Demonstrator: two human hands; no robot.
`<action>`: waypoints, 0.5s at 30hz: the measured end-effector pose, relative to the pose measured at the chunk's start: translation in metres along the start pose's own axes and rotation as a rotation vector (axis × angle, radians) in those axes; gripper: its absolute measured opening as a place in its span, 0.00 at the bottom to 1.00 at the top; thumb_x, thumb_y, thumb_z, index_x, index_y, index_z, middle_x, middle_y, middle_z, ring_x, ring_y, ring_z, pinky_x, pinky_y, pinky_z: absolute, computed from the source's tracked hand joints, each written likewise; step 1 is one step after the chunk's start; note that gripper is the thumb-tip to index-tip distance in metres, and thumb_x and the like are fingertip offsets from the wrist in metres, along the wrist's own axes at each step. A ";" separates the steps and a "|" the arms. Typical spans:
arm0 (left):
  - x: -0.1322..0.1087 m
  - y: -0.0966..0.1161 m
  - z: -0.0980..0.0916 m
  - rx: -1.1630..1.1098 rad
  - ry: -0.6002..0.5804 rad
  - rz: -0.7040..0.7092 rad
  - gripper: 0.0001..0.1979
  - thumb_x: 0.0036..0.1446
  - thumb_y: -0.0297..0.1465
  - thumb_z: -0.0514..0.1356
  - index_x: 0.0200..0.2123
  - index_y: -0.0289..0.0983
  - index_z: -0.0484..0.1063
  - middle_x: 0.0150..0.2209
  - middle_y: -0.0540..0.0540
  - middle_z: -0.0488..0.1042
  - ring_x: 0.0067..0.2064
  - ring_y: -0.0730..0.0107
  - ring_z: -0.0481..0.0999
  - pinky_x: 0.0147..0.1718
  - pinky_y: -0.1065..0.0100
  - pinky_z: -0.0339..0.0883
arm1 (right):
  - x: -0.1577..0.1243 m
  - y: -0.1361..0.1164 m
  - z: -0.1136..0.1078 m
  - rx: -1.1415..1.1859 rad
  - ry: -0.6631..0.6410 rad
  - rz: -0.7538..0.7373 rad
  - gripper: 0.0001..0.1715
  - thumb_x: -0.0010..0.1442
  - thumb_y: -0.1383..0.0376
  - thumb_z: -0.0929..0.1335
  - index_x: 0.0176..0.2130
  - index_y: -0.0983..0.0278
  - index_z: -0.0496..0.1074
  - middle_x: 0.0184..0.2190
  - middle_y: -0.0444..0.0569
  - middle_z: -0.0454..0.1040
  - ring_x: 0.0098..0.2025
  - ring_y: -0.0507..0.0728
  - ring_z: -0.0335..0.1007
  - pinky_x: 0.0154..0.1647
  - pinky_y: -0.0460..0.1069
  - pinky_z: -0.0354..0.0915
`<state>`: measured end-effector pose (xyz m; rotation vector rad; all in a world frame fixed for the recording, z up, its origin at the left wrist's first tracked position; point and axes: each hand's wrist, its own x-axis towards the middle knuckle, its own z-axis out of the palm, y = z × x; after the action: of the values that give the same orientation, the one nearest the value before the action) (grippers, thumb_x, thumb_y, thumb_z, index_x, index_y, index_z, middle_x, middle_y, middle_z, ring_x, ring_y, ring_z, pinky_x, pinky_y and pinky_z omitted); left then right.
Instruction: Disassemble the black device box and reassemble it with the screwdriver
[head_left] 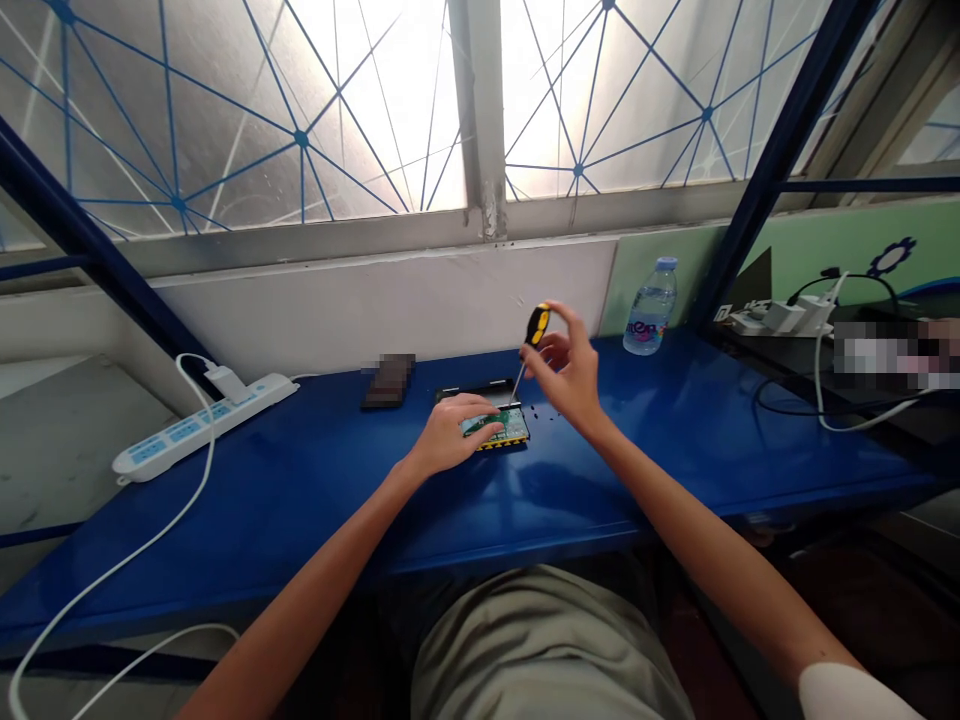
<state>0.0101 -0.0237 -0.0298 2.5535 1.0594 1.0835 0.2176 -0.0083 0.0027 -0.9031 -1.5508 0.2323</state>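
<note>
A screwdriver with a black and yellow handle [537,325] is in my right hand [568,372], its fingers closed round the handle. The thin shaft slants down and its tip meets the far edge of a green circuit board [514,424] on the table. My left hand [454,432] grips the board's left part, with the thumb across its face and the fingers along its far side. A yellow and black strip [504,444] runs along the near edge. Just behind the board lies a dark open casing [491,390], partly covered by my left hand. Several small dark bits, perhaps screws [535,413], lie to the right.
The blue table [330,450] stands against a wall below windows. A dark wallet-like item [390,382] lies behind my left hand. A water bottle [651,308] stands at the back right. A white power strip [206,425] with a cable is on the left; chargers [799,315] and cables are far right.
</note>
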 end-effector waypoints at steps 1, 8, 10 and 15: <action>0.000 -0.001 0.000 0.035 -0.019 0.021 0.12 0.59 0.38 0.64 0.41 0.39 0.81 0.45 0.41 0.80 0.47 0.58 0.79 0.51 0.59 0.70 | 0.005 0.006 -0.007 -0.020 0.054 0.020 0.36 0.65 0.56 0.62 0.67 0.59 0.49 0.34 0.47 0.75 0.26 0.54 0.73 0.28 0.49 0.69; -0.003 -0.006 0.003 0.178 -0.120 0.077 0.13 0.59 0.40 0.64 0.43 0.40 0.80 0.49 0.41 0.78 0.53 0.55 0.76 0.54 0.54 0.66 | 0.023 0.044 -0.036 -0.303 0.142 0.163 0.35 0.55 0.61 0.65 0.61 0.61 0.60 0.30 0.44 0.77 0.29 0.57 0.76 0.35 0.52 0.69; -0.003 -0.007 0.003 0.187 -0.127 0.065 0.13 0.59 0.40 0.65 0.43 0.41 0.81 0.50 0.41 0.78 0.53 0.54 0.75 0.54 0.54 0.66 | 0.022 0.048 -0.034 -0.397 0.095 0.191 0.34 0.54 0.61 0.65 0.60 0.61 0.63 0.29 0.44 0.78 0.30 0.58 0.76 0.36 0.52 0.67; -0.004 -0.008 0.002 0.206 -0.134 0.052 0.14 0.56 0.41 0.66 0.43 0.41 0.81 0.51 0.40 0.77 0.54 0.52 0.74 0.55 0.52 0.65 | 0.020 0.053 -0.028 -0.488 0.015 0.193 0.34 0.53 0.61 0.65 0.60 0.60 0.64 0.30 0.45 0.79 0.29 0.58 0.75 0.36 0.50 0.64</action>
<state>0.0052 -0.0200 -0.0372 2.7830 1.1293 0.8397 0.2662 0.0303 -0.0086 -1.4356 -1.5332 -0.0218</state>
